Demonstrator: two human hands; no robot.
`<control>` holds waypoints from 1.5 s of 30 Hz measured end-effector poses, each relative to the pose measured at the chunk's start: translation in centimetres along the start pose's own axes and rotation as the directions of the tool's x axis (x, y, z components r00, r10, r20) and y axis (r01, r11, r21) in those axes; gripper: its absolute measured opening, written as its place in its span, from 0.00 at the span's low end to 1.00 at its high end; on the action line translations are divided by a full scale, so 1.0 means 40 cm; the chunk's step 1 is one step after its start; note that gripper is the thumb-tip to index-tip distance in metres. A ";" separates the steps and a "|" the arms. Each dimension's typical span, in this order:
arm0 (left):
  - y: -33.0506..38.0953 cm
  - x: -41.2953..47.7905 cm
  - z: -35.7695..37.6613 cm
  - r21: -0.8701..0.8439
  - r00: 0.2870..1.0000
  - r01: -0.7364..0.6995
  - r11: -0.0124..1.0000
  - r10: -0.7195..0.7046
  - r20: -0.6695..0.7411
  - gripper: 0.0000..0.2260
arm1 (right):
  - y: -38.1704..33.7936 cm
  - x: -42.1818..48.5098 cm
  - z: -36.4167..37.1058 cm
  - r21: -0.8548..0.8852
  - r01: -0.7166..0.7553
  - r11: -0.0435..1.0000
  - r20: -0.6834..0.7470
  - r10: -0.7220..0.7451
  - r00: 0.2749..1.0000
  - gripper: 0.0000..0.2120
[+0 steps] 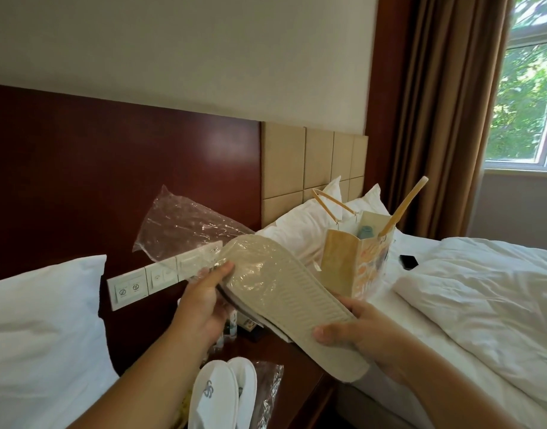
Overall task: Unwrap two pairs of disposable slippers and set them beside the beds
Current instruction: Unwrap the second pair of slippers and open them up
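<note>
Slipper pair [284, 301] is held sole-up above the nightstand [297, 382]. Its long axis runs from upper left to lower right. The upper-left end is enclosed in the plastic wrapper [185, 224] and grasped by the left hand [204, 305]. The bare end is gripped by the right hand [368, 332].

white slippers [216, 394]: grey monogram, letters unclear | switch panel [129, 291]: two crossed-circle signs, captions unreadable
</note>
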State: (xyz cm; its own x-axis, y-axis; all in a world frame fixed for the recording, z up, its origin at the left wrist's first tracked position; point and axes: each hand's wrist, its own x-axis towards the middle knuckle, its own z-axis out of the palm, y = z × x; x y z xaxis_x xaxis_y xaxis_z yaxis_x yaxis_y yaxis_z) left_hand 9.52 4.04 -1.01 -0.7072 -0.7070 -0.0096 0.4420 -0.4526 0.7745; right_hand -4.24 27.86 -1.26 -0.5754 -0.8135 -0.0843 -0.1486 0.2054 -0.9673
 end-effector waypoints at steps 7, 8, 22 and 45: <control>-0.030 -0.026 0.022 0.048 0.995 -0.093 0.994 0.092 0.036 0.27 | -0.013 -0.008 0.020 -0.086 -0.020 0.996 0.024 0.022 0.999 0.31; -0.043 -0.033 0.025 0.021 0.996 -0.085 0.996 0.084 0.016 0.29 | -0.011 -0.005 0.025 -0.079 -0.012 0.997 0.000 0.012 1.000 0.30; -0.078 -0.054 0.040 0.145 0.996 0.074 0.987 -0.079 0.033 0.30 | 0.005 0.000 0.019 -0.013 0.013 1.000 -0.019 -0.013 1.000 0.24; -0.185 0.063 0.038 0.215 0.981 0.188 0.958 -0.172 -0.092 0.25 | 0.102 0.005 -0.084 -0.084 -0.006 0.996 -0.010 0.005 1.000 0.25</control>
State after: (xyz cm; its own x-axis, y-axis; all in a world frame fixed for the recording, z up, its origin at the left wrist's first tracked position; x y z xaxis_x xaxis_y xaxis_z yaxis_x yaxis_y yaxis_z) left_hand 3.64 6.43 -5.80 -0.7185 -0.6659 -0.2008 0.1722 -0.4500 0.8763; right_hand -7.64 30.37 -4.41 -0.5841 -0.8071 -0.0868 -0.2123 0.2551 -0.9433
